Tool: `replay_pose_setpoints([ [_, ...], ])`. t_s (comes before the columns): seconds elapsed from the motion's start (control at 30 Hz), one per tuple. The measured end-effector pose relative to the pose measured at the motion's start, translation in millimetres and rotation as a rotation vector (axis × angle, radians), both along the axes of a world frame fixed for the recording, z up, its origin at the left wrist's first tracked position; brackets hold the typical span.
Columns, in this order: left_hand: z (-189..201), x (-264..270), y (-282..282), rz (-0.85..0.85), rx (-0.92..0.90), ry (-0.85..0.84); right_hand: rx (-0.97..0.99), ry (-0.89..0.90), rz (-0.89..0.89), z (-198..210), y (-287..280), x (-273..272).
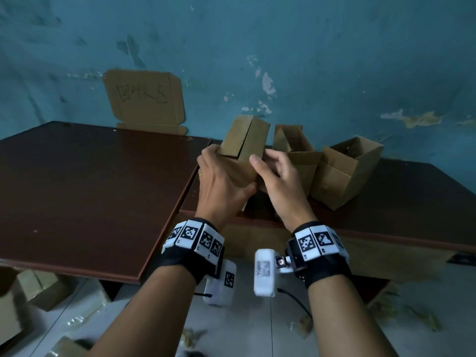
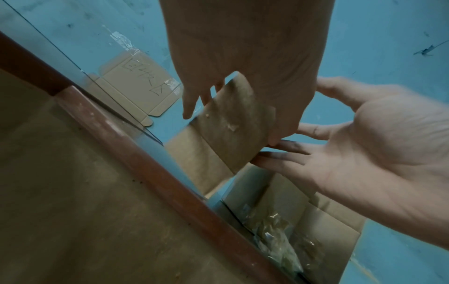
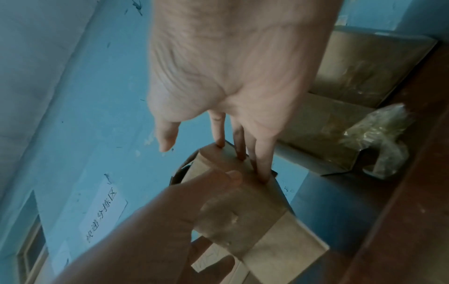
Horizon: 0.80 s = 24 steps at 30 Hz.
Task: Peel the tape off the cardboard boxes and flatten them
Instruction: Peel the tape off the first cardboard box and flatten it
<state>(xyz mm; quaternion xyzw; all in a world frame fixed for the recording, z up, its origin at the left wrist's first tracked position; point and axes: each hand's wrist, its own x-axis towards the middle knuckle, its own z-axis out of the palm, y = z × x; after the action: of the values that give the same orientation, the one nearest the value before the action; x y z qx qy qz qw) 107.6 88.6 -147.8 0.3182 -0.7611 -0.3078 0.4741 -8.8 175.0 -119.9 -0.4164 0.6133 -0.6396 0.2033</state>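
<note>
A small brown cardboard box (image 1: pixel 244 143) is held up over the gap between two tables, its end flaps standing open toward the wall. My left hand (image 1: pixel 224 176) grips its near left side, thumb underneath. In the left wrist view the box (image 2: pixel 233 123) sits between that hand's fingers and thumb. My right hand (image 1: pixel 278 176) lies against the right side with straight fingers. In the right wrist view its fingertips (image 3: pixel 262 169) touch the box's edge (image 3: pixel 267 226) and the thumb stands clear. A glossy, tape-like patch (image 3: pixel 230 221) crosses one face.
Two open boxes (image 1: pixel 296 150) (image 1: pixel 347 171) stand on the dark right table (image 1: pixel 412 207); one holds crumpled clear tape (image 3: pixel 379 142). A brown tabletop (image 1: pixel 90 189) lies left. A flat cardboard sign (image 1: pixel 145 99) leans on the blue wall. More boxes (image 1: pixel 31 287) and scraps litter the floor.
</note>
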Motion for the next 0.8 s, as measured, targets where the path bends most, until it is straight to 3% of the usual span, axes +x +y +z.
replay_pose_setpoints([
  [0.1, 2.3, 7.3, 1.6, -0.074, 0.009, 0.005, -0.070, -0.033, -0.008, 4.2, 6.0, -0.5],
  [0.3, 12.7, 19.0, 12.5, -0.160, 0.198, 0.125, -0.078, 0.003, -0.084, 4.1, 8.3, 4.5],
  [0.63, 17.0, 14.2, 13.6, 0.005, 0.124, 0.046, -0.013, 0.292, -0.152, -4.6, 1.9, 4.3],
  [0.8, 19.8, 16.5, 9.5, 0.026, 0.103, 0.064, -0.020, 0.320, -0.111, -3.1, 4.6, 2.3],
])
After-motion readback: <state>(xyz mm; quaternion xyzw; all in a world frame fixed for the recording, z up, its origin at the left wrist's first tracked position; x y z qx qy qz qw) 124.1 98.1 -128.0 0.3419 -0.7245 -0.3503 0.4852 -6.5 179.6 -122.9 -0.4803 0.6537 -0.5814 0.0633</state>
